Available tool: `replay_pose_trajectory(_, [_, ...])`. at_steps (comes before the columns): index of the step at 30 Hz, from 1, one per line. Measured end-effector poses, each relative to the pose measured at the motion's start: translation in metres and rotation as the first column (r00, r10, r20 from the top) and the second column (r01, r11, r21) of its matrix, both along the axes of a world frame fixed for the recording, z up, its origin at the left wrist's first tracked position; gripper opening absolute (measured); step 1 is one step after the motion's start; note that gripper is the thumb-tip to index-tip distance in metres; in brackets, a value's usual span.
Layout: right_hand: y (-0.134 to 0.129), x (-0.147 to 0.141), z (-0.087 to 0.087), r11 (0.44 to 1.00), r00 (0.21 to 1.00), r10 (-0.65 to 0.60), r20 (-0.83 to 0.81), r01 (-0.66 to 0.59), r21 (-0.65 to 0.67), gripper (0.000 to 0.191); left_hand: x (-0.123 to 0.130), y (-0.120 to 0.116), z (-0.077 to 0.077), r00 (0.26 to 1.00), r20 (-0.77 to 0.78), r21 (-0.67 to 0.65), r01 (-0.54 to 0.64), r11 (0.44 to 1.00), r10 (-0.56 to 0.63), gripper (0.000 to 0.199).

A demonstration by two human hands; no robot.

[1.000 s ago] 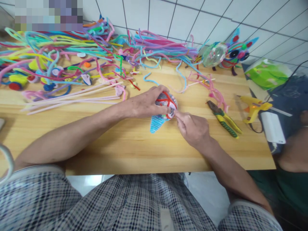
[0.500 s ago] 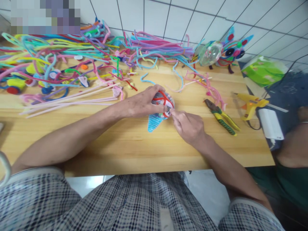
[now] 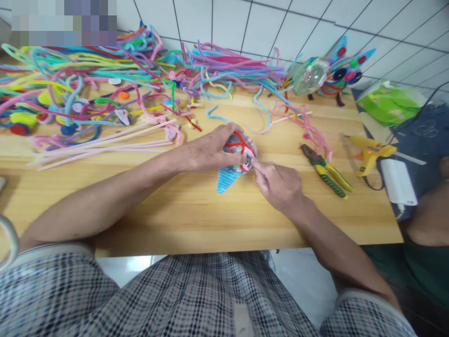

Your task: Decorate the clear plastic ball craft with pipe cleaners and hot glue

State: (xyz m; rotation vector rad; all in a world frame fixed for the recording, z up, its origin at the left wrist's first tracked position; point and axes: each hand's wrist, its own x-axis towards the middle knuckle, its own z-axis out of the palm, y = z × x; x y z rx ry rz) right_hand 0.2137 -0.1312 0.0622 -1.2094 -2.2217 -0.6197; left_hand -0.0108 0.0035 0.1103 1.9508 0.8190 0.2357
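Note:
A rounded pipe-cleaner craft piece (image 3: 239,142), with red strips over a greyish body and a light-blue pointed flap (image 3: 227,179), is held just above or on the table. My left hand (image 3: 213,149) is closed around its left side, thumb along the near face. From the right, my right hand (image 3: 277,183) presses its bunched fingertips against the piece's near right side. Anything small pinched in those fingertips is hidden. Right of my hands lie pliers (image 3: 325,171) with yellow-green handles.
Colourful pipe cleaners (image 3: 238,65) are heaped along the back and left. A decorated animal figure (image 3: 342,72) stands at back right. Along the right edge are a yellow glue gun (image 3: 372,152), a white box (image 3: 399,181) and a green packet (image 3: 391,100). Another person's arm (image 3: 431,210) shows far right.
Both hands keep their hold on the craft piece, with only a slight shift of the fingertips. The whole view has moved a little.

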Motion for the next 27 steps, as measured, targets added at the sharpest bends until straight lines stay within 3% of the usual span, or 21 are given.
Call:
replay_pose_trajectory(6, [0.0017, -0.0036, 0.0035, 0.999, 0.998, 0.039, -0.054, -0.038, 0.024, 0.022, 0.0011, -0.0006, 0.0015, 0.999, 0.039, -0.025, 0.017, 1.0, -0.016, 0.069])
replay_pose_trajectory(13, [-0.0023, 0.003, -0.0038, 0.992, 0.996, -0.053, -0.068, 0.045, -0.118, 0.028, 0.0004, -0.0006, 0.0029, 0.999, 0.048, -0.023, 0.026, 0.999, -0.024, 0.067])
replay_pose_trajectory(22, [-0.001, 0.0018, -0.0041, 0.989, 0.996, -0.093, 0.014, 0.094, -0.115, 0.023, 0.0001, 0.0003, -0.003, 0.998, 0.064, 0.021, 0.021, 1.0, -0.022, 0.068])
replay_pose_trajectory(27, [-0.0017, 0.0024, -0.0053, 0.988, 0.996, -0.08, -0.025, 0.076, -0.132, 0.024, 0.0002, 0.0006, -0.0014, 0.998, 0.054, -0.015, 0.022, 1.0, -0.021, 0.069])
